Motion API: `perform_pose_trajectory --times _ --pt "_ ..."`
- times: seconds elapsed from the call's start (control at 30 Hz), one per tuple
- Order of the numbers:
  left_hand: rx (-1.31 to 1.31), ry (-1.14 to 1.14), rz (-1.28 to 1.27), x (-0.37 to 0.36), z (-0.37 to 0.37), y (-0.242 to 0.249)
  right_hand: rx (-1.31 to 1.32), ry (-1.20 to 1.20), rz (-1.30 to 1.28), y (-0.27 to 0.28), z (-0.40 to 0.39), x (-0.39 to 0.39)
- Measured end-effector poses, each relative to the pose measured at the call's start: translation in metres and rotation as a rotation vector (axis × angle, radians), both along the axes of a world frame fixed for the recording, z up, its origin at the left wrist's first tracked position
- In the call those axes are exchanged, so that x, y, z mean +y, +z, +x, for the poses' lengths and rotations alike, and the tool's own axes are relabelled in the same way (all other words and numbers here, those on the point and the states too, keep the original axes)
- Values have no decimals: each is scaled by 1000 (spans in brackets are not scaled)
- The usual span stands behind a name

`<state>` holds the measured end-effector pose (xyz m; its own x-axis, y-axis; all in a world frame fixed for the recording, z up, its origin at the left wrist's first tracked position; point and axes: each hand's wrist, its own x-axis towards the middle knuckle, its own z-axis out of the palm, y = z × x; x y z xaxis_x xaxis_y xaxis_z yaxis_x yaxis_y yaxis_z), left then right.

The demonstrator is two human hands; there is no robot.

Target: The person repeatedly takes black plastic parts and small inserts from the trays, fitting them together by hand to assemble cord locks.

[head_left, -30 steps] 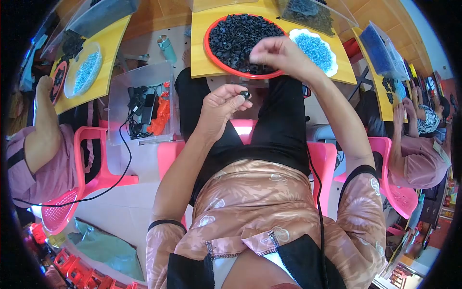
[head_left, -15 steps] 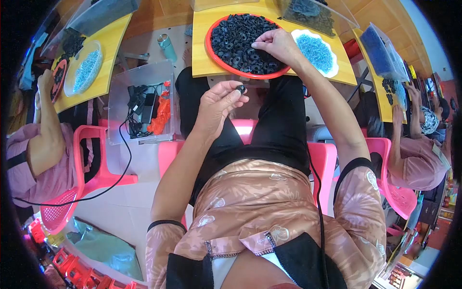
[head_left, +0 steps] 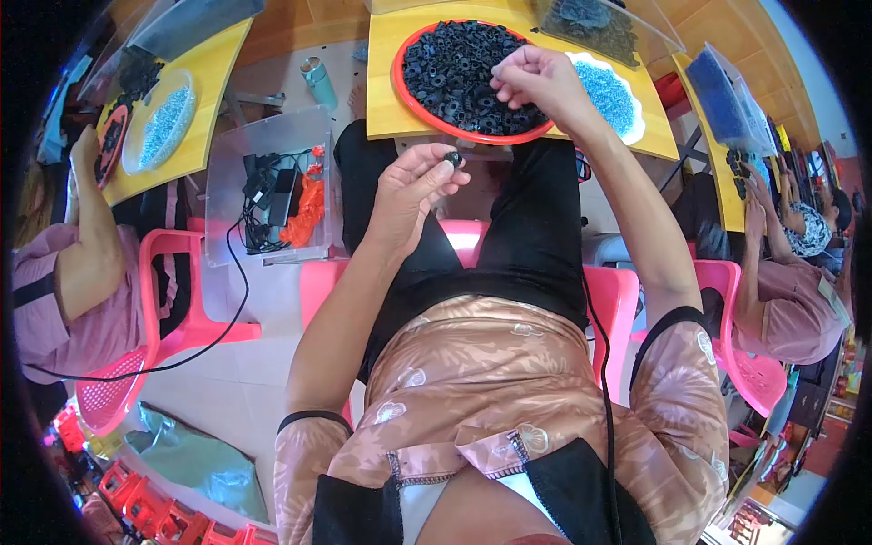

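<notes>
My left hand (head_left: 409, 193) is closed in a pinch around a small round black plastic part (head_left: 454, 158), held above my lap just short of the table edge. My right hand (head_left: 545, 86) hovers over the right side of a round red tray (head_left: 490, 140), thumb and fingertips pressed together. Whatever those fingertips hold, if anything, is too small to make out. Heaped in the tray are many small black plastic parts (head_left: 459, 77). Beside my right wrist, partly covered by it, lies a white scalloped plate (head_left: 639, 123) filled with light-blue clear beads (head_left: 604, 95).
The yellow table (head_left: 380, 109) also bears a clear bin (head_left: 599, 32) of dark parts. A plastic box (head_left: 218, 204) with cables and an orange bag stands at left. Co-workers sit on either side, one at left (head_left: 86, 272), one at right (head_left: 790, 304). A black cable (head_left: 604, 391) runs down my front.
My right hand has shifted slightly right over the tray. My left hand has risen a little, still pinching the black part. At right, a co-worker's hands have moved.
</notes>
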<state>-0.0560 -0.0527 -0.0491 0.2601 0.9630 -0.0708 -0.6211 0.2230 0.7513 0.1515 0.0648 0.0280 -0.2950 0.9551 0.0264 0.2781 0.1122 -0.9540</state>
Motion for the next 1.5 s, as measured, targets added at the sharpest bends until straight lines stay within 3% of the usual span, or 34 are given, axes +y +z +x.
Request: perform_pose_trajectory --times 0.2,0.47,0.67,0.87,1.07,1.37,1.5 --pt "-4 10 20 -1 1 1 -20 216 -85 9 -14 -69" --pt "120 2 111 -3 6 4 -106 315 99 9 -25 -87" --pt "140 -18 135 -2 4 5 -58 342 99 4 -24 -82" --pt "220 -3 262 -5 6 9 -173 307 107 14 -24 -87" --pt "292 25 339 -9 7 6 23 329 -44 4 -23 -81" --pt "365 127 378 -14 11 -2 -155 268 107 7 -36 -89" --pt "451 121 431 -15 11 -3 -154 299 61 5 -34 -86"
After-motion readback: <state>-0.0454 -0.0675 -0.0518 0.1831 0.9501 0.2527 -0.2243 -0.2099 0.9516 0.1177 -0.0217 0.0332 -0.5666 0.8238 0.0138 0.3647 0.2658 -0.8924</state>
